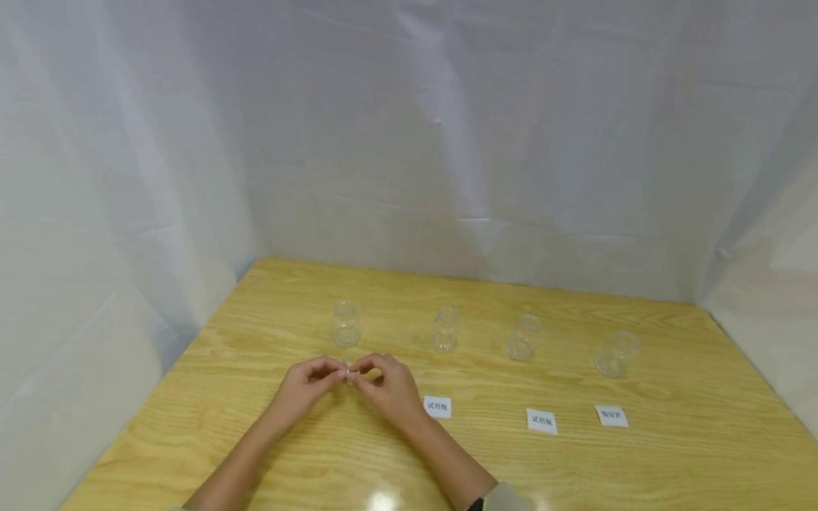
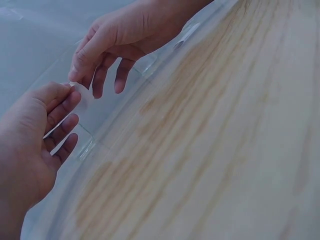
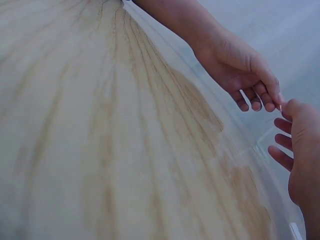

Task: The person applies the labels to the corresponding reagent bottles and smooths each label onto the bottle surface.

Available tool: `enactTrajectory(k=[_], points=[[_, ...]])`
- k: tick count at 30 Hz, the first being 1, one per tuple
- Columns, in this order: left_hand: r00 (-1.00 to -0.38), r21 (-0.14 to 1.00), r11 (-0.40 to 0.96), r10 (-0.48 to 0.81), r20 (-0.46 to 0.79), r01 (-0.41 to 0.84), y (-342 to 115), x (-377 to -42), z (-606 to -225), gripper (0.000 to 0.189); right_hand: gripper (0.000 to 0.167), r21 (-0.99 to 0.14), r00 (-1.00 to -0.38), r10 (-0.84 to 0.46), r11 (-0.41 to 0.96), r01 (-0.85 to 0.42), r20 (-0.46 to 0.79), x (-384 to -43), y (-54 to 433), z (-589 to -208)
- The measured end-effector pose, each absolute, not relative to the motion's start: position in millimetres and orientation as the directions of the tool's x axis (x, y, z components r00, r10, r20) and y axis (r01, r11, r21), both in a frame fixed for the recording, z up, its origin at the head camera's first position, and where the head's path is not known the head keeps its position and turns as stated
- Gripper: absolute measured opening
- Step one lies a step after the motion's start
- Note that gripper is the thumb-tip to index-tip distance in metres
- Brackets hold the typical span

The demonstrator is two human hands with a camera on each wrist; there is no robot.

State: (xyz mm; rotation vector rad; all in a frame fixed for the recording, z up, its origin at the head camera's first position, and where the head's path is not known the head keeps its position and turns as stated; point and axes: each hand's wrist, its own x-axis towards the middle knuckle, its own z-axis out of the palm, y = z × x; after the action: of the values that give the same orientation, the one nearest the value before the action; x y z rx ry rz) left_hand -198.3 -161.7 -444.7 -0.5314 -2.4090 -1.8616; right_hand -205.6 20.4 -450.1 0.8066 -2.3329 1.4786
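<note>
One small pale piece is pinched by the left hand and right hand, just nearer than the leftmost glass jar on the wooden tabletop.

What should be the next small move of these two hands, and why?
Probably, bring the small white piece towards the leftmost glass jar: the left hand and right hand both pinch it, and that jar stands just beyond them.

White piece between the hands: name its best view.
Left wrist view: the white piece shows largest there, a pale, blurry patch. The head view shows a small sliver; the right wrist view, a thin edge.
</note>
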Motion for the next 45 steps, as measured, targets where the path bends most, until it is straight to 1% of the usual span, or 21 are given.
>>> enactTrajectory(k=[12,16,19,22,25,26,30,33,45], points=[[-0.945,0.923,0.250,0.225,0.237,0.291,-161.2,-200.1,-446.2,0.014,0.007,-0.747,-0.824,-0.272,0.349,-0.566,0.497,-205.4,20.4,-448.7],[-0.941,0.919,0.245,0.218,0.259,0.310,-161.4,-199.5,-446.0,0.013,0.004,-0.756,-0.826,-0.259,0.335,-0.563,0.500,-205.7,20.6,-448.8],[-0.926,0.908,0.226,0.223,0.304,0.353,-161.5,-199.0,-447.7,0.011,0.003,-0.767,-0.831,-0.247,0.322,-0.555,0.498,-206.1,20.7,-448.2],[-0.922,0.904,0.226,0.226,0.314,0.363,-162.0,-198.7,-448.1,0.011,0.004,-0.783,-0.840,-0.236,0.306,-0.541,0.488,-206.9,20.9,-448.1],[-0.938,0.914,0.246,0.214,0.272,0.321,-160.0,-195.0,-439.5,0.011,0.004,-0.797,-0.849,-0.224,0.296,-0.527,0.479,-207.4,21.1,-448.0],[-0.949,0.921,0.260,0.206,0.240,0.289,-159.6,-194.4,-437.3,0.011,0.004,-0.800,-0.852,-0.220,0.295,-0.523,0.475,-207.3,21.1,-447.6],[-0.962,0.929,0.275,0.182,0.202,0.247,-159.0,-194.3,-435.5,0.009,0.004,-0.810,-0.862,-0.204,0.298,-0.505,0.463,-207.4,21.1,-446.9],[-0.964,0.931,0.271,0.172,0.205,0.246,-161.7,-198.4,-444.1,0.011,0.004,-0.815,-0.866,-0.198,0.293,-0.500,0.460,-207.6,21.4,-447.0],[-0.966,0.920,0.300,0.128,0.225,0.254,-162.2,-200.8,-445.1,0.007,0.004,-0.818,-0.866,-0.158,0.282,-0.500,0.475,-210.3,22.3,-448.0]])
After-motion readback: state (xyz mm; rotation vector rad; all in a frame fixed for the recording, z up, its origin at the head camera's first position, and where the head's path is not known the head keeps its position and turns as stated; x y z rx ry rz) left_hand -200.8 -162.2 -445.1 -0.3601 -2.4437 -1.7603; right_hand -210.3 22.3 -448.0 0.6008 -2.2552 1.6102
